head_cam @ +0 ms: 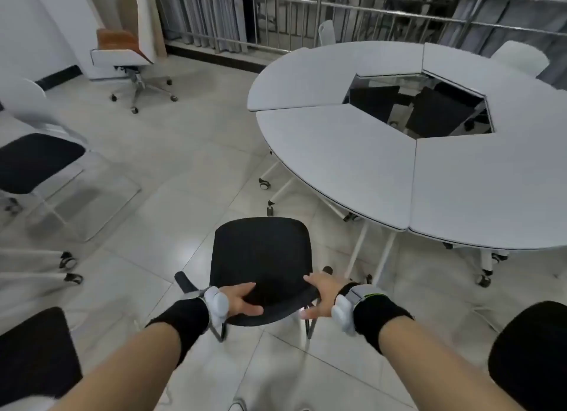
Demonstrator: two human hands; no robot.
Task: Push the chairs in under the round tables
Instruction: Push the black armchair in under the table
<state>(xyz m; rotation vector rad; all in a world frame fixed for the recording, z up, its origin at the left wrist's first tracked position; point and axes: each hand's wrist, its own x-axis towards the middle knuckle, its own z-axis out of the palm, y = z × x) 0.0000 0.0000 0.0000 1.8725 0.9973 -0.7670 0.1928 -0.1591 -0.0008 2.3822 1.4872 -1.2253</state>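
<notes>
A black-seated chair (262,254) stands on the tiled floor just in front of me, its front pointing away toward the upper right. My left hand (241,300) grips the near left edge of its seat and my right hand (320,297) grips the near right edge. The white round table (346,152), built of wedge segments around an open middle, stands to the upper right, a short gap of floor away from the chair. Other chairs' black seats show through the table's middle opening.
A black-seated white chair (36,162) stands at the left, and black seats sit at the bottom left (33,349) and bottom right (530,355). A white office chair (129,60) on castors stands at the back left. A metal railing (276,8) runs behind the table.
</notes>
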